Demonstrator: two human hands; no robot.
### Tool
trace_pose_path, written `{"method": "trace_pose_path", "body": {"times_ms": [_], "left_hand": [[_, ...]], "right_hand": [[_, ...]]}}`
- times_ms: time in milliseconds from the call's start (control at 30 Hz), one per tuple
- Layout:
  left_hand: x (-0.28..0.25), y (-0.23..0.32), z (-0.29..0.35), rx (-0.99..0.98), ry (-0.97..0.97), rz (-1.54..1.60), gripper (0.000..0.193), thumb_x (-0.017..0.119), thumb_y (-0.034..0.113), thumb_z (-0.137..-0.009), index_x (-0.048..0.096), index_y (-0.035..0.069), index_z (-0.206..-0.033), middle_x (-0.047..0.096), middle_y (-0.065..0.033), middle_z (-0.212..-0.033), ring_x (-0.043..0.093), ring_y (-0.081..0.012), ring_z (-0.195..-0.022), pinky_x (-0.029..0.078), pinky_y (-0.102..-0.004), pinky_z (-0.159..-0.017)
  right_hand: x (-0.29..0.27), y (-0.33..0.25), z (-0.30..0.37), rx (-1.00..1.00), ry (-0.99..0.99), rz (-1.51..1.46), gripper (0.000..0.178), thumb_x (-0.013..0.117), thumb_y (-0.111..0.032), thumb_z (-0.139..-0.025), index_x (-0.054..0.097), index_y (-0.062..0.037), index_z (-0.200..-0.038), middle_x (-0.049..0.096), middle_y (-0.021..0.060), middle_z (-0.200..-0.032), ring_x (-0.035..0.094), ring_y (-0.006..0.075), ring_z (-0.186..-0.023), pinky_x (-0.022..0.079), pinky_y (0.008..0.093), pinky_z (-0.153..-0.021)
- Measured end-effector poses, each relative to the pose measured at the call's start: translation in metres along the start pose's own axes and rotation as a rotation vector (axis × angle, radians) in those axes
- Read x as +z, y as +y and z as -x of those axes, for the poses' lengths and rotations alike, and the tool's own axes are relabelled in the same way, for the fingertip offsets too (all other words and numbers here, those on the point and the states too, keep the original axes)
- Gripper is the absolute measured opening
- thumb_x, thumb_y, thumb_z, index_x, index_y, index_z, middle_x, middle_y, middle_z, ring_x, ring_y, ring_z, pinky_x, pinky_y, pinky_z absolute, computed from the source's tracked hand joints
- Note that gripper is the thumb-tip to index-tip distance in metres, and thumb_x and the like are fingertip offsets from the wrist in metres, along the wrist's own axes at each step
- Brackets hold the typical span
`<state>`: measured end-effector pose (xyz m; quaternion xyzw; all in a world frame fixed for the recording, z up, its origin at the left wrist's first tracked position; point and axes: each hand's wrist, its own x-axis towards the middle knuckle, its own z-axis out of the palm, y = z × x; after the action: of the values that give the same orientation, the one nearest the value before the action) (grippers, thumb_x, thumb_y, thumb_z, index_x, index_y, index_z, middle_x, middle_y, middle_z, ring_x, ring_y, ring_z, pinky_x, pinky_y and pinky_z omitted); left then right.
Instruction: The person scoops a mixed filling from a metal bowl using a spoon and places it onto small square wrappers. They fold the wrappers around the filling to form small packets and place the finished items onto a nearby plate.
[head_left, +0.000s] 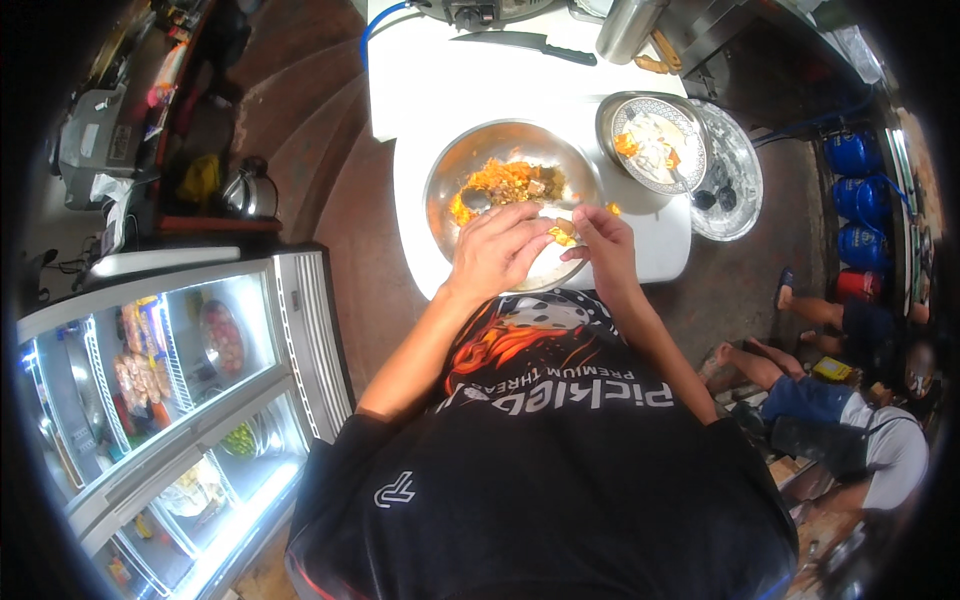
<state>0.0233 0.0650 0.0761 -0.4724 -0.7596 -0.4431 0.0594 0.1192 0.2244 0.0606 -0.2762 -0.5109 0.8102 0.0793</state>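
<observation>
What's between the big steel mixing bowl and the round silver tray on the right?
The head view shows a patterned bowl of food, apparently set in a metal pan; nearer the mixing bowl, a small orange bit beside the right hand.

White table (428, 100), straight-edged in its far part, rounded at the near corners. Directly upon it: large metal bowl (441, 180) at the near side; smaller metal bowl (603, 125) at the right edge; small yellow-orange scrap (613, 208) between; farther back, black-handled knife (530, 43), metal cylindrical container (627, 33) and, partly cropped, knobbed appliance (475, 14).
</observation>
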Motion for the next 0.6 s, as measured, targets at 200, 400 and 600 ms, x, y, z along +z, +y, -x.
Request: {"method": "trace_pose_path", "body": {"times_ms": [200, 400, 600], "left_hand": [[-0.004, 0.004, -0.001, -0.055, -0.108, -0.032, 0.013, 0.067, 0.01, -0.076, 0.064, 0.008, -0.089, 0.061, -0.0067, -0.102, 0.061, -0.0251, -0.09, 0.047, -0.0373, -0.074], [-0.007, -0.005, -0.003, 0.101, -0.213, -0.101, 0.019, 0.062, 0.002, -0.072, 0.062, 0.009, -0.089, 0.058, -0.008, -0.102, 0.057, -0.0265, -0.097, 0.042, -0.0399, -0.085], [-0.011, -0.021, -0.002, 0.043, -0.191, -0.051, 0.017, 0.062, 0.004, -0.076, 0.062, 0.008, -0.093, 0.058, -0.0079, -0.094, 0.057, -0.0264, -0.091, 0.045, -0.0379, -0.079]], "right_hand": [[0.001, 0.005, -0.001, -0.066, 0.014, 0.075, 0.019, 0.061, -0.014, -0.092, 0.063, 0.0031, -0.1, 0.062, 0.0026, -0.085, 0.059, 0.0072, -0.072, 0.056, 0.0235, -0.055], [0.001, 0.007, -0.003, 0.003, -0.004, 0.085, 0.018, 0.059, -0.015, -0.093, 0.062, 0.0015, -0.1, 0.062, 0.0027, -0.088, 0.06, 0.0078, -0.075, 0.058, 0.0252, -0.061], [-0.003, 0.006, -0.009, 0.065, 0.04, -0.046, 0.015, 0.058, -0.015, -0.094, 0.062, -0.0012, -0.096, 0.062, 0.0029, -0.089, 0.061, 0.0094, -0.076, 0.059, 0.0284, -0.066]]}}
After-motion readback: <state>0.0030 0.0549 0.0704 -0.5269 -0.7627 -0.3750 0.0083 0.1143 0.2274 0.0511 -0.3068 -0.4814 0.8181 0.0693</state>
